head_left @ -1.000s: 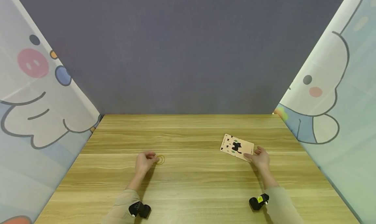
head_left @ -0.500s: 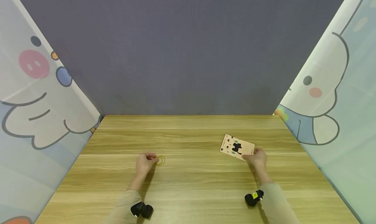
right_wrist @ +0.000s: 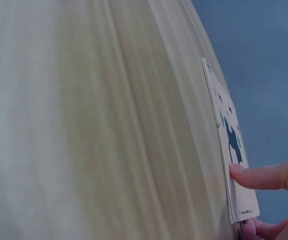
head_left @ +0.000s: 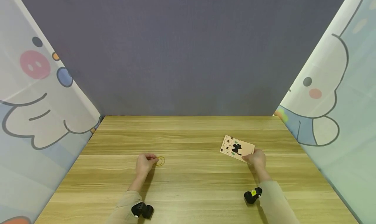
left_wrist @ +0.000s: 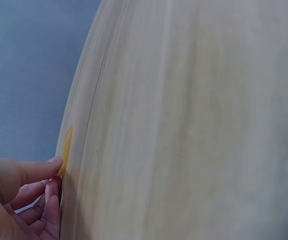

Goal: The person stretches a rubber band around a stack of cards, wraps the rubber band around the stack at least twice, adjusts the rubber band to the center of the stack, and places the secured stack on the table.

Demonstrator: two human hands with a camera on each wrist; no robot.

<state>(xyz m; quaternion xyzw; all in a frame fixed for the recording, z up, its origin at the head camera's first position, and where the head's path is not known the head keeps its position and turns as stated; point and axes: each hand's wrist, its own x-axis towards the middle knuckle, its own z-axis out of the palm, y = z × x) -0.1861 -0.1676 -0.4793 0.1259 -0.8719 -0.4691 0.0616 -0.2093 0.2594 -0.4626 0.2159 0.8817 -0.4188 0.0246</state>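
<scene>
Left of the table's middle, my left hand (head_left: 144, 163) pinches the edge of a yellow rubber band (head_left: 164, 161) between thumb and fingertips. The band looks like two thin loops, one inside the other; in the left wrist view it shows as an amber loop (left_wrist: 68, 145) at the thumb tip. On the right, my right hand (head_left: 257, 159) grips the near right corner of a thin cream booklet (head_left: 248, 148) with a black cat print. In the right wrist view, the thumb lies on the booklet's (right_wrist: 244, 200) printed face, with fingers beneath its lower end. Its edge looks layered there.
Both hands work over a wood-grain table (head_left: 188, 184). A dark grey panel (head_left: 188, 54) stands along its far edge. Cartoon-print curtains (head_left: 329, 129) flank both sides. Black wrist cameras (head_left: 143, 211) are worn on both sleeves.
My right hand and forearm have shifted slightly left, with the thumb a little further over the booklet. The booklet and the left hand with the rubber band have hardly moved.
</scene>
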